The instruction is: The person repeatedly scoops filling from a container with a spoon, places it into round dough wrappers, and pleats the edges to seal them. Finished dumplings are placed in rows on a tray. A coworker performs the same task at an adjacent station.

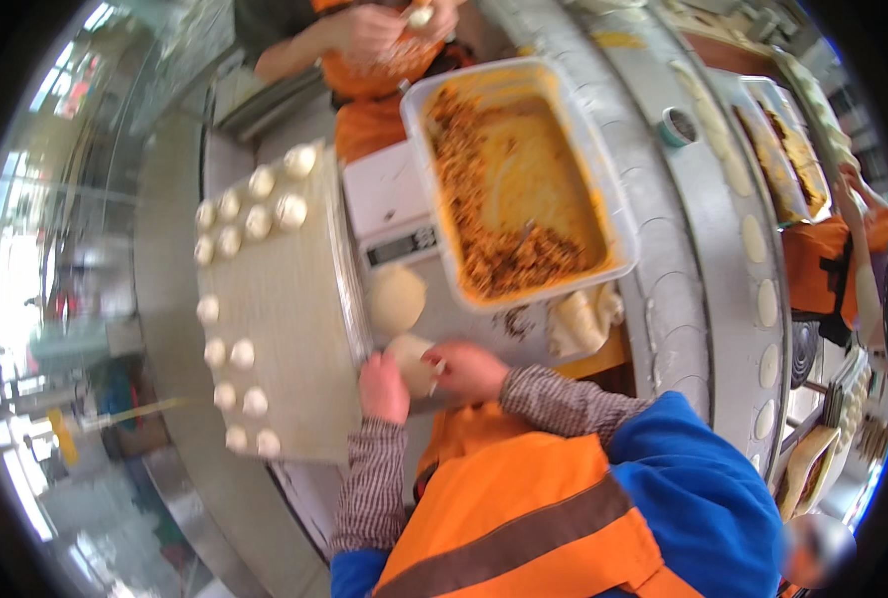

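Observation:
A flat round dough wrapper [411, 360] lies between my two hands at the front of the metal worktop. My right hand [474, 368] pinches its right edge between thumb and fingers. At its left edge rests my left hand [384, 389], beside the corner of the tray; whether those fingers grip the dough or only touch it is hidden. Just beyond sits another dough round [397, 299]. Pleated filled buns [291, 211] stand in groups on the lined tray [287, 299] to the left. Ahead on the right, a plastic tub [623, 247] holds reddish-brown chopped filling [519, 258].
A digital scale [384, 187] stands between tray and tub. Crumpled dough [584, 320] lies beneath the tub's near corner. Rightward runs a conveyor [676, 314], with dough rounds [767, 303] and a small cup [678, 127] beyond. Opposite, a co-worker's hands [384, 30] hold dough; another person's arm [859, 232] is far right.

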### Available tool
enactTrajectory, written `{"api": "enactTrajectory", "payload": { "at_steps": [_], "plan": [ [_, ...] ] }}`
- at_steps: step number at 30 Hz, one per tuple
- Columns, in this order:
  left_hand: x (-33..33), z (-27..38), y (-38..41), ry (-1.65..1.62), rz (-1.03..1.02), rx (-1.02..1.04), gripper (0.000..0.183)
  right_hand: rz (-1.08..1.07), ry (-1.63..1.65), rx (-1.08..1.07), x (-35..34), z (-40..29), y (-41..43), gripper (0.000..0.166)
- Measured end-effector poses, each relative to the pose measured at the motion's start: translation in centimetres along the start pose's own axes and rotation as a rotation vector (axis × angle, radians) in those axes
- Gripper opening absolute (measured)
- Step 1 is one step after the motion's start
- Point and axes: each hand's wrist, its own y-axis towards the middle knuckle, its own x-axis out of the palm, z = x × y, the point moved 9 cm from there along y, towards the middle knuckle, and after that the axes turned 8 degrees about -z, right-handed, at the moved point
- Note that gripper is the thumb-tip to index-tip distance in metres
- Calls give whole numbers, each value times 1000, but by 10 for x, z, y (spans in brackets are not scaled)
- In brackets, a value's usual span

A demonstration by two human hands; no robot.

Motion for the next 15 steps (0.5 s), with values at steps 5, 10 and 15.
{"api": "enactTrajectory", "payload": {
  "at_steps": [5, 10, 15],
  "plan": [
    [-16, 26, -16, 57, -13, 100, 11, 22, -150, -325, 4, -41, 9, 26],
    [-29, 28, -43, -184, 30, 106, 22, -123, -334, -411, 18, -53, 7, 19],
    [-90, 17, -43, -1116, -145, -50, 43, 183, -24, -534, -86, -133, -41, 16]
  ]
}}
